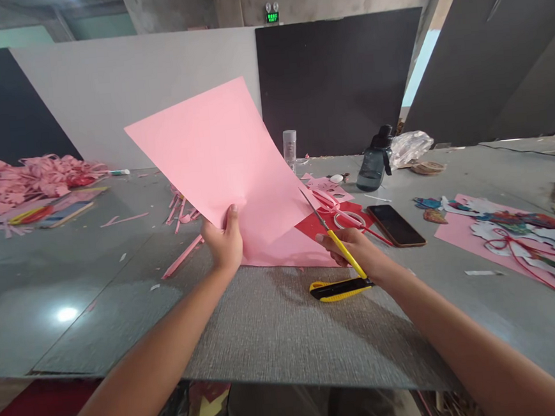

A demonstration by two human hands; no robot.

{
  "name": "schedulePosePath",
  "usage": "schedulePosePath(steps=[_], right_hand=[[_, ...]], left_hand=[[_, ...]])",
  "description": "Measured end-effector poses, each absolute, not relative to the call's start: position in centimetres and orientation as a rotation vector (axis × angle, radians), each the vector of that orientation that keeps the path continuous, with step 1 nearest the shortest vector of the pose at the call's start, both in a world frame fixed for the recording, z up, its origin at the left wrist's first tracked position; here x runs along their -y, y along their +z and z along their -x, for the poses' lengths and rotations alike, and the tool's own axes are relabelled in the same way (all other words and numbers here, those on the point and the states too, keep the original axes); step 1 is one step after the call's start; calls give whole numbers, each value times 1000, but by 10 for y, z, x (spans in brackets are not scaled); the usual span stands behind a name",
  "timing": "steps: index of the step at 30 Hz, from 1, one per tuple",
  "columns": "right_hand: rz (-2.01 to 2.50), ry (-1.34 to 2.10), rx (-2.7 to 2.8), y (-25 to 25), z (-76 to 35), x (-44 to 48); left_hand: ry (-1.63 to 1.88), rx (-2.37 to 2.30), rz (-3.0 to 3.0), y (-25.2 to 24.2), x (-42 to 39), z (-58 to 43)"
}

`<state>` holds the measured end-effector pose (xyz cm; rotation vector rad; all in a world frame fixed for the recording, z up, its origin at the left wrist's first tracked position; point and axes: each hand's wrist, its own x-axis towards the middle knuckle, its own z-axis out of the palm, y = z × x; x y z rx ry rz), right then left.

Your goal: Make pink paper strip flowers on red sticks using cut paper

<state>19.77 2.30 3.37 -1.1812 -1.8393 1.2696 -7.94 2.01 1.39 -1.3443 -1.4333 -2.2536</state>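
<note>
My left hand (225,241) grips the lower edge of a sheet of pink paper (215,152), thumb on the near face. The sheet stands tilted up above the table, slightly bent. My right hand (360,251) is closed on yellow-handled scissors (340,246); the blades point up and left, close to the sheet's right edge. Whether they touch the paper, I cannot tell. Under my right wrist lies a yellow and black utility knife (339,289). More pink paper (281,251) lies flat beneath the raised sheet, with red paper (310,228) beside it.
A phone (396,225) and a dark water bottle (374,162) are to the right, a clear cylindrical container (290,148) behind. Colourful cut-outs (514,221) cover the far right. A heap of pink paper pieces (30,182) sits at the far left. Dark panels (339,81) stand behind the table (123,323).
</note>
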Motion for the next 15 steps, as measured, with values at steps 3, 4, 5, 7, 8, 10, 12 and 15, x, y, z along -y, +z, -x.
schedulePosePath(steps=[3, 4, 5, 7, 8, 10, 12, 15], right_hand=[[1192, 1294, 1844, 35, -197, -21], [1192, 1291, 1848, 35, -197, -21], [1193, 1287, 1851, 35, -197, -21], [1205, 1277, 1856, 34, -198, -21], [1214, 1272, 1858, 34, -198, -21], [1228, 1262, 1859, 33, -198, -22], [1234, 1255, 1857, 31, -199, -23], [1234, 1244, 1857, 29, -199, -25]], left_hand=[[-2245, 1455, 1327, 15, -20, 79], [-2245, 1453, 1325, 15, -19, 78], [-2247, 1448, 1326, 16, -19, 78], [-2249, 1435, 1332, 16, -19, 78], [-2247, 1435, 1336, 16, -19, 78], [-2240, 1444, 1336, 16, -19, 78], [-2234, 1452, 1332, 16, -19, 78], [-2232, 1448, 1329, 14, -20, 79]])
